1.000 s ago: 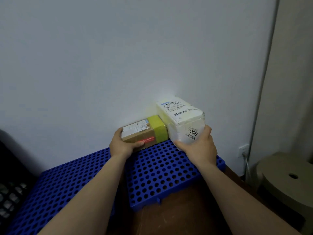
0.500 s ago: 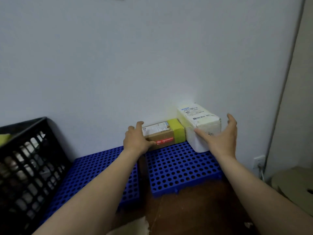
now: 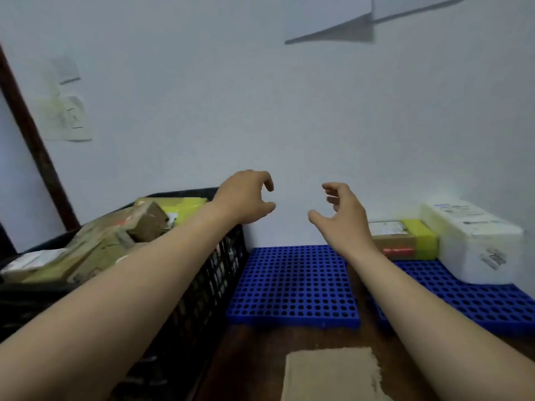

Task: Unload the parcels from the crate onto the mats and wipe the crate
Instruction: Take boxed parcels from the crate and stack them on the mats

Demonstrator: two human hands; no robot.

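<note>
Holding our left hand empty and loosely curled by the far corner of the crate, we are finding its parcels lying leftward; our right hand, equally empty, is hanging farther away.

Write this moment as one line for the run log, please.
left hand: empty, above crate corner | right hand: empty, raised | right mat: brown parcel, white parcel | crate: parcels inside

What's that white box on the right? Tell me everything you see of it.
The white box is a long block, seemingly foam or plastic-wrapped, with a printed label on top and blurred dark print on its near end. It lies flat on the right blue mat, close beside a brown-and-yellow parcel.
</note>
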